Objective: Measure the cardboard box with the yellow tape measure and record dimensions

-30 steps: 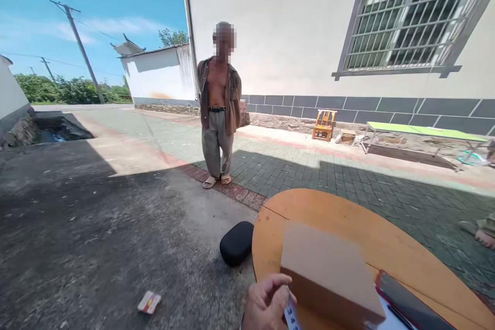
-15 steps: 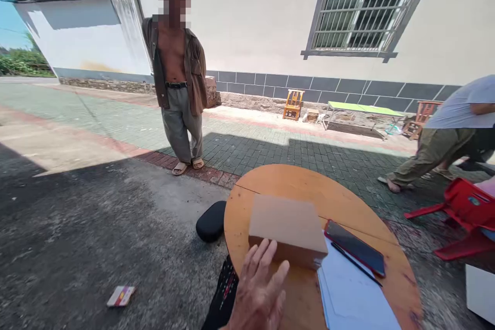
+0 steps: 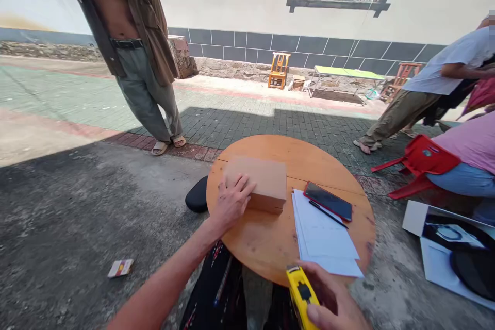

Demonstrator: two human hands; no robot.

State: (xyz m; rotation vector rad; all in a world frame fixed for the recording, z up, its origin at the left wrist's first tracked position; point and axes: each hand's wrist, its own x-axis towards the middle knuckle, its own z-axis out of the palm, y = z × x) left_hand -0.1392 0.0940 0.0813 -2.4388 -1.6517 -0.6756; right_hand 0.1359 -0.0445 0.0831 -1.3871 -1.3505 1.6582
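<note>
A closed brown cardboard box (image 3: 266,178) lies on the round wooden table (image 3: 251,247). My left hand (image 3: 232,201) rests on the box's near left part, fingers stretched over its top. In my right hand (image 3: 332,294), at the table's near edge, is a yellow tape measure (image 3: 299,289) with a black button, its metal end pointing up and away. White paper sheets (image 3: 325,242) lie right of the box. On them is a black pen (image 3: 328,214), and a dark phone with a red edge (image 3: 328,200) lies partly over them.
A black rounded case (image 3: 197,196) sits left of the table. On the right are a red plastic chair (image 3: 429,157) with a seated person and an open white box (image 3: 429,263). One person (image 3: 143,72) stands ahead; another (image 3: 436,82) bends over at right.
My left hand has come forward onto the box from in front of it. The right hand with the tape measure has come into view. The head view has tilted down.
</note>
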